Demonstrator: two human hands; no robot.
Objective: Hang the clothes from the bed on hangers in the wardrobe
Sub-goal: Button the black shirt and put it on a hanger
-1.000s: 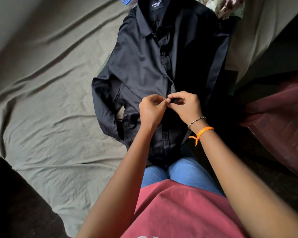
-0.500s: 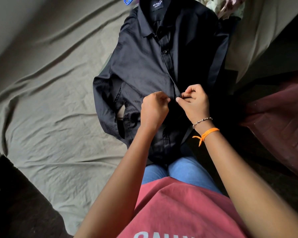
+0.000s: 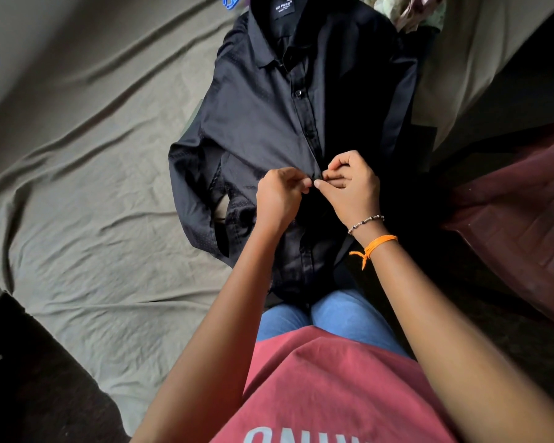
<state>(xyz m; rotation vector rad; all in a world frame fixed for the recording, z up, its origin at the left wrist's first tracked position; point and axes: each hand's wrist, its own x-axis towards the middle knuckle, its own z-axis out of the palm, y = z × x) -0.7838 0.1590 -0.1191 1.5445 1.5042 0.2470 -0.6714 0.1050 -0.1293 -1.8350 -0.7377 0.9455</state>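
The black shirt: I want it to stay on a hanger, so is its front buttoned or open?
Partly buttoned. The black shirt is closed above the hands, which pinch its placket; lower down, cannot tell.

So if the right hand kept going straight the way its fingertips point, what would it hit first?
The right hand points left across the black shirt placket, so it would probably meet the left hand's fingertips first; they already almost touch at the button. Depth is hard to judge here.

red t-shirt, blue jeans, orange wristband
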